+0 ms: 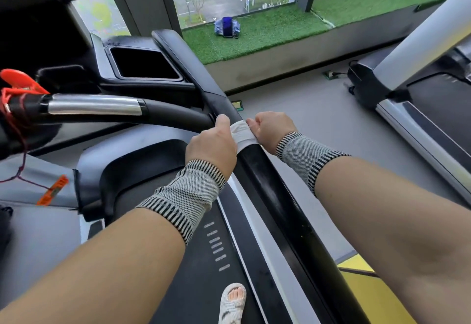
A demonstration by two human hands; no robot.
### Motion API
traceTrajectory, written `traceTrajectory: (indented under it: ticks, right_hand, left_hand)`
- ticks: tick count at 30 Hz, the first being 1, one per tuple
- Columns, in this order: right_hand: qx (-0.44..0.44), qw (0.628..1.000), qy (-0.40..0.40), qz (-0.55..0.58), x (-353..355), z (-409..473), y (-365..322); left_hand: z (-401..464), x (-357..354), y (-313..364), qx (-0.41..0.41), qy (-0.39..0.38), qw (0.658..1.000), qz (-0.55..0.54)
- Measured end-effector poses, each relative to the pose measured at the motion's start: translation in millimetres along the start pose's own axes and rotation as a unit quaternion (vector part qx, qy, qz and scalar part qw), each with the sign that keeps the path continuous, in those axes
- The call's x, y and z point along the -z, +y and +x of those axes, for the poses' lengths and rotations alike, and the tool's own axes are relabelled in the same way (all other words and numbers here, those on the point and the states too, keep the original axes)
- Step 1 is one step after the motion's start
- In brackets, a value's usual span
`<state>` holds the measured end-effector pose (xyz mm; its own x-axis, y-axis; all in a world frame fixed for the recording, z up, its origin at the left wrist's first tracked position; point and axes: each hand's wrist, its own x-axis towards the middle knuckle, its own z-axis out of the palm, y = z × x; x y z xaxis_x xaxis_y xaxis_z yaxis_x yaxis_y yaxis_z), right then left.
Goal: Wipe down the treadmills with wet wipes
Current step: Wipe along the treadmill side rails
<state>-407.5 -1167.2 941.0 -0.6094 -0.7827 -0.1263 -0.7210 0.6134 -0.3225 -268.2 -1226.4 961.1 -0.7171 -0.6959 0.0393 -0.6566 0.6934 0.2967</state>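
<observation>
The treadmill (pixel 142 170) fills the floor, its black side rail (pixel 267 186) running from near right up toward the window. Both hands curl around a white wipe (pixel 242 133) draped across that rail: left hand (pixel 212 147) pinching one end, right hand (pixel 271 127) the other.

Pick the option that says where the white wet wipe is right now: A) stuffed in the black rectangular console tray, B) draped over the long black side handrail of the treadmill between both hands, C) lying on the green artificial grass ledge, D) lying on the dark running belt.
B: the white wet wipe wraps over the long black side handrail, gripped by the left hand and right hand.
</observation>
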Motion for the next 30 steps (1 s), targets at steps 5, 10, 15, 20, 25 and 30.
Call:
traceTrajectory:
  ticks: [5,10,15,20,25,30]
  right_hand:
    - [0.004,1.0,0.0,0.005,-3.4,-21.6,10.4]
    - [0.011,1.0,0.001,0.01,-7.3,-45.6,22.8]
    - [0.006,1.0,-0.002,0.008,-9.4,-70.3,33.0]
    - [0.013,1.0,0.002,0.009,-13.1,-94.9,42.0]
    - [0.021,1.0,0.006,0.008,-12.6,-120.2,49.6]
    - [0.022,1.0,0.0,0.007,-15.3,-144.9,58.5]
  left_hand:
    - [-24.1,-4.8,11.5,0.01,0.002,1.0,-0.027]
    - [-49.8,-9.0,23.3,0.023,0.003,0.999,-0.044]
    - [-74.3,-14.2,34.7,0.03,0.007,0.997,-0.066]
    - [-95.2,-18.8,44.6,0.039,-0.001,0.997,-0.072]
    - [-116.8,-22.8,54.7,0.042,-0.005,0.996,-0.076]
    - [-140.3,-27.5,65.3,0.043,-0.005,0.995,-0.088]
